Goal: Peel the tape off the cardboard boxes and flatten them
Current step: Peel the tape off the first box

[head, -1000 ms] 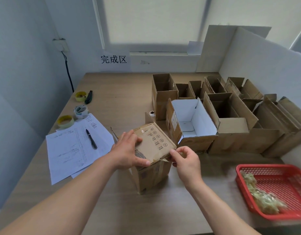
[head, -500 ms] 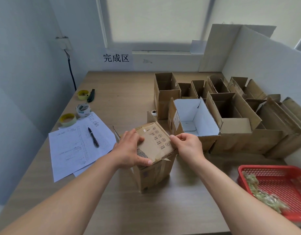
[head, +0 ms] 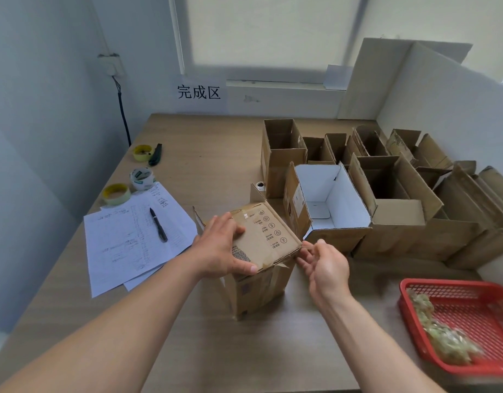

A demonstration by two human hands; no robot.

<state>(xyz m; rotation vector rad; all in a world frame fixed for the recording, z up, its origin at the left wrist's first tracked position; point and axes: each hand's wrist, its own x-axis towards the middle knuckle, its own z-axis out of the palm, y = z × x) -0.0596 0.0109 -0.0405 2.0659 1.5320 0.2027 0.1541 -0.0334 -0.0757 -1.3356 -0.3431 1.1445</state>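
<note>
We have the box [head: 261,251] standing on the table [head: 210,154] in front of us, near the middle, its printed top tilted toward the right. Our left hand [head: 224,246] lies over the top with fingers spread and the thumb hooked on the near edge, pressing it down. Our right hand [head: 324,262] sits at the box's right corner, palm turned up, fingers loosely curled; the fingertips touch the edge where a strip of tape [head: 278,266] hangs off the side, but we cannot tell whether they pinch it. Just behind and right of the box stands a white-lined carton [head: 326,202], open toward us and nearly touching the right corner, so that side is tight. Further right and back, a crowd of open brown cartons [head: 392,194] fills the table up to the white partition [head: 443,109]. A red basket [head: 471,313] holding crumpled tape sits at the near right edge. To the left lie papers [head: 131,245] with a pen [head: 158,224], beyond them three tape rolls [head: 142,178] and a dark cutter [head: 155,154]. The far left of the table, under the wall sign [head: 199,92], and the strip nearest us are bare wood.
</note>
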